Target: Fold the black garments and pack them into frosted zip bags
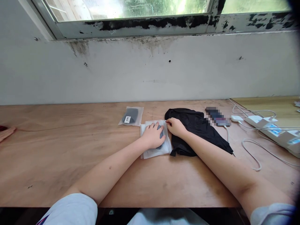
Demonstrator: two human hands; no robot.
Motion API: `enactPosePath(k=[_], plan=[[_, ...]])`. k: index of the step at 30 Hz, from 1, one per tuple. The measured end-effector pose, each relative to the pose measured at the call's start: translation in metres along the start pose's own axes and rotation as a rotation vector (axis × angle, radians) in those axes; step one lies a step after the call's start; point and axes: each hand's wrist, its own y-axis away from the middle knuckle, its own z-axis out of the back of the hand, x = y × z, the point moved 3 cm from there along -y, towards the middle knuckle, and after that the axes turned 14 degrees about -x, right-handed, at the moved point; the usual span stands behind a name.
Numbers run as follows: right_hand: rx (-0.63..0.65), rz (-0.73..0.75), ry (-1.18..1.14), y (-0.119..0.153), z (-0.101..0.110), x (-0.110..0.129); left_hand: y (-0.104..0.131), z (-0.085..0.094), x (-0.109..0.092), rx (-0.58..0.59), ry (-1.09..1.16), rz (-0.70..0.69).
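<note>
My left hand (154, 135) lies flat with its fingers spread on a frosted plastic bag (156, 152), which has something dark inside. At least one more bag edge shows beneath it. My right hand (176, 126) is closed, its thumb and fingertips pinched at the bag's upper right corner. Under and beside my right wrist lies a crumpled black cloth (189, 115). Up and to the left of my hands sits another frosted bag (131, 116), holding a folded dark item with a white barcode label.
A phone (217, 116) with a cable plugged in lies right of the cloth. Further right are a white power strip (274, 131) with chargers and loose white cables (252, 153). Another person's hand (7, 133) rests at the table's far left. A wall and window stand behind.
</note>
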Motion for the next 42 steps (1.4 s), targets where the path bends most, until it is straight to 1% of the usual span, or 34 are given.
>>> enactPosePath(k=[4, 9, 13, 17, 21, 24, 27, 30, 33, 36, 37, 38, 39, 41, 42], plan=[[0.064, 0.025, 0.124, 0.001, -0.002, 0.003, -0.008, -0.001, -0.001, 0.006, -0.006, -0.042], [0.128, 0.06, 0.196, -0.001, 0.0, 0.004, -0.01, -0.007, -0.001, 0.025, 0.021, -0.1], [0.182, 0.041, 0.172, -0.006, 0.004, 0.004, -0.01, -0.008, 0.0, 0.009, 0.014, -0.098], [0.222, 0.061, 0.135, -0.008, 0.007, 0.005, -0.01, -0.009, 0.001, -0.015, 0.02, -0.082], [0.257, 0.043, 0.12, -0.007, 0.006, 0.008, -0.01, -0.008, 0.001, -0.023, 0.03, -0.075], [0.309, 0.037, 0.115, -0.007, 0.006, 0.011, -0.009, -0.007, 0.0, -0.022, 0.028, -0.061], [0.418, 0.05, 0.055, -0.006, 0.009, 0.015, -0.009, -0.006, -0.001, -0.022, 0.03, -0.049], [0.586, 0.056, -0.069, -0.003, 0.015, 0.018, -0.009, -0.006, 0.0, -0.022, 0.042, -0.048], [0.744, 0.121, -0.197, 0.001, 0.02, 0.021, -0.009, -0.006, 0.001, -0.025, 0.055, -0.07], [0.854, 0.184, -0.294, 0.003, 0.024, 0.02, -0.01, -0.007, 0.002, -0.028, 0.055, -0.071], [0.846, 0.186, -0.33, 0.003, 0.025, 0.018, -0.01, -0.008, 0.002, -0.031, 0.053, -0.064], [0.791, 0.186, -0.36, 0.002, 0.026, 0.014, -0.01, -0.008, 0.002, -0.034, 0.052, -0.057], [0.686, 0.191, -0.374, -0.001, 0.027, 0.01, -0.01, -0.009, 0.002, -0.04, 0.052, -0.049], [0.396, 0.223, -0.339, -0.006, 0.029, 0.0, -0.01, -0.011, 0.003, -0.055, 0.046, -0.022], [0.272, 0.243, -0.302, -0.007, 0.029, -0.006, -0.009, -0.011, 0.004, -0.063, 0.042, -0.009]])
